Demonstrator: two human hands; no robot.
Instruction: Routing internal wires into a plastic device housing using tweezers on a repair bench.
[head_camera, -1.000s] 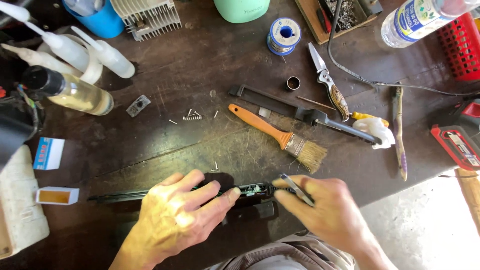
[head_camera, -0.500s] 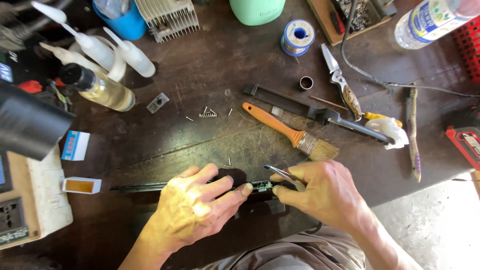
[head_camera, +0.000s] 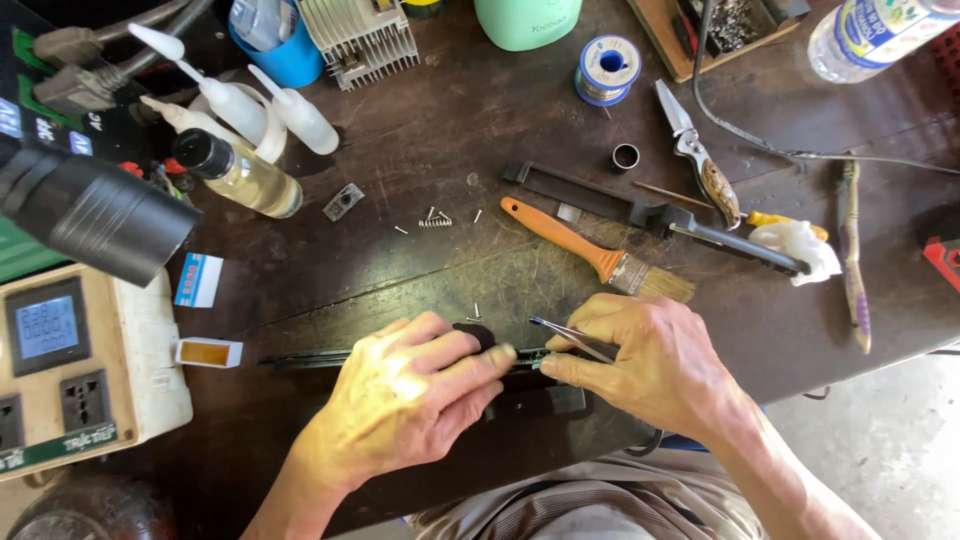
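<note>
My left hand (head_camera: 410, 385) lies over a long thin black part (head_camera: 310, 358) with a small circuit strip, pressing it to the dark wooden bench near the front edge. My right hand (head_camera: 640, 365) grips metal tweezers (head_camera: 568, 338) whose tips point at the strip just right of my left fingertips. A black block (head_camera: 535, 400) sits under both hands. Most of the strip is hidden by my fingers.
An orange-handled brush (head_camera: 590, 250), a black tool (head_camera: 650, 215), folding pliers (head_camera: 700, 160), small screws and a spring (head_camera: 435, 218), a solder spool (head_camera: 607, 68), squeeze bottles (head_camera: 240, 105), a glass bottle (head_camera: 240, 172), a black nozzle (head_camera: 95, 215) and a white power unit (head_camera: 70, 370) surround the work.
The view has shifted so the left-side equipment shows more. Both hands stay on the black part; the tweezers have edged closer to my left fingertips.
</note>
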